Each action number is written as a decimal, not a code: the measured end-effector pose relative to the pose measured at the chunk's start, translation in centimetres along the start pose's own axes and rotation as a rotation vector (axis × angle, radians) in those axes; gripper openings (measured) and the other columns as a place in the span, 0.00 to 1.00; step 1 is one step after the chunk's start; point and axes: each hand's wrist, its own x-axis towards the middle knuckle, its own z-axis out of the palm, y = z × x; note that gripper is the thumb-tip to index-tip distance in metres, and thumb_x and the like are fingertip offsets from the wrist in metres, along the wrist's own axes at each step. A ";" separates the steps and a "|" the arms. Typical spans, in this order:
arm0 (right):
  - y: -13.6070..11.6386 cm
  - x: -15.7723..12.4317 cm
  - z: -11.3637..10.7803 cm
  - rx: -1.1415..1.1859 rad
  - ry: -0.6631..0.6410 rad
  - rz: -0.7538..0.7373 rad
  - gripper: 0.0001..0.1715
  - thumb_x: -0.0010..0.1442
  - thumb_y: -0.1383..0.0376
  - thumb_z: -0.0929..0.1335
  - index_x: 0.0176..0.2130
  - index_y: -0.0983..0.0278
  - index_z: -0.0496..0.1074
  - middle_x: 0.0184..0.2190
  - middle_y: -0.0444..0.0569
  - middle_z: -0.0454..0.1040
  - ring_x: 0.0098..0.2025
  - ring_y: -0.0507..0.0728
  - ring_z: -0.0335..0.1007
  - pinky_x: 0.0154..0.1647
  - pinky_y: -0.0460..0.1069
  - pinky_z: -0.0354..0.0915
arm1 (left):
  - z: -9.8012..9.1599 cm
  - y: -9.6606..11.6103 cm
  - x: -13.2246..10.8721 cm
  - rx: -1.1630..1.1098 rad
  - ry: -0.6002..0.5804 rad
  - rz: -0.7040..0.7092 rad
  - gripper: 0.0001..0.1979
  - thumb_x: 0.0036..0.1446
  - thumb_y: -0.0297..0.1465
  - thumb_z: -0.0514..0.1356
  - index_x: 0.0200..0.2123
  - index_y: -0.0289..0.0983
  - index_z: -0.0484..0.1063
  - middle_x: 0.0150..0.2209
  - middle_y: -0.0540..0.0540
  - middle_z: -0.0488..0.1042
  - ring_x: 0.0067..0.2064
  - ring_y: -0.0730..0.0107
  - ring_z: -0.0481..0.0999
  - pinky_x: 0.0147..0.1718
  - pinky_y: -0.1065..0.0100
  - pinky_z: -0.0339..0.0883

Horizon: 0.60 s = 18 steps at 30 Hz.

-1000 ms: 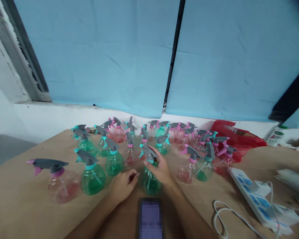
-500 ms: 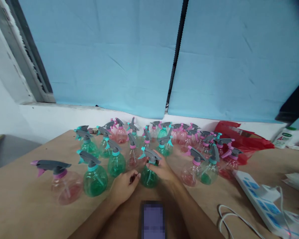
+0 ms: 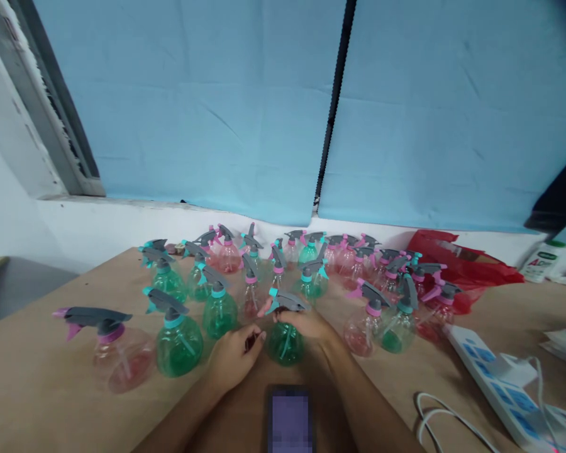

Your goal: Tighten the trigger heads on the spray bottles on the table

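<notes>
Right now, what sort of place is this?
Probably a small workshop or packing bench: dozens of pink and green spray bottles crowd a wooden table, the right hand grips a green spray bottle by its neck, and a power strip lies at the right.

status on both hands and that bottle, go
Right hand clamped on neck of round green plastic spray bottle, on brown table. Left hand curled beside it, contact unclear. Pink and green spray bottles crowd behind; dark phone in front.

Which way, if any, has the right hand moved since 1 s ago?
Yes, slightly: the right hand has wrapped its fingers farther left around the green spray bottle neck, toward the neighbouring green bottle; the palm stays above the phone.
</notes>
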 end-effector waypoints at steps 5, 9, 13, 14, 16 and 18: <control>-0.5 -0.2 0.3 0.056 -0.005 0.048 0.10 0.47 0.69 0.64 0.27 0.60 0.75 0.27 0.43 0.77 0.32 0.55 0.73 0.40 0.49 0.68 | 0.1 0.1 0.0 0.000 -0.013 0.006 0.14 0.67 0.38 0.51 0.33 0.41 0.73 0.28 0.51 0.77 0.30 0.68 0.75 0.30 0.71 0.56; -0.7 -0.2 0.2 0.016 0.005 0.038 0.11 0.46 0.68 0.65 0.29 0.60 0.77 0.25 0.43 0.76 0.34 0.57 0.73 0.40 0.50 0.68 | 0.3 0.1 -0.1 0.001 -0.021 0.005 0.15 0.67 0.39 0.51 0.33 0.41 0.72 0.28 0.51 0.76 0.30 0.68 0.74 0.29 0.71 0.55; -0.8 -0.3 0.3 -0.002 0.049 0.033 0.12 0.47 0.68 0.65 0.29 0.59 0.78 0.24 0.43 0.77 0.33 0.57 0.73 0.38 0.51 0.69 | 0.5 0.1 -0.1 -0.003 -0.008 0.023 0.15 0.67 0.39 0.51 0.33 0.41 0.73 0.28 0.51 0.76 0.29 0.68 0.74 0.29 0.71 0.55; -0.8 -0.4 0.4 0.005 0.049 0.029 0.12 0.47 0.68 0.65 0.29 0.59 0.78 0.25 0.44 0.77 0.32 0.57 0.73 0.38 0.50 0.68 | 0.5 0.1 -0.1 -0.003 -0.005 0.027 0.15 0.67 0.39 0.51 0.33 0.41 0.73 0.28 0.51 0.76 0.29 0.69 0.74 0.29 0.71 0.54; -0.8 -0.5 0.4 0.009 0.035 0.020 0.12 0.47 0.68 0.64 0.29 0.60 0.77 0.27 0.44 0.78 0.32 0.56 0.72 0.39 0.50 0.67 | 0.6 0.0 -0.1 -0.004 -0.003 0.031 0.15 0.67 0.39 0.51 0.33 0.41 0.73 0.28 0.51 0.76 0.30 0.69 0.74 0.29 0.71 0.54; -0.7 -0.5 0.4 -0.006 0.029 0.022 0.12 0.47 0.67 0.64 0.29 0.59 0.77 0.27 0.43 0.78 0.33 0.56 0.72 0.40 0.50 0.67 | 0.6 0.0 -0.2 -0.008 -0.003 0.034 0.15 0.67 0.38 0.51 0.32 0.41 0.72 0.28 0.51 0.76 0.30 0.69 0.74 0.29 0.71 0.54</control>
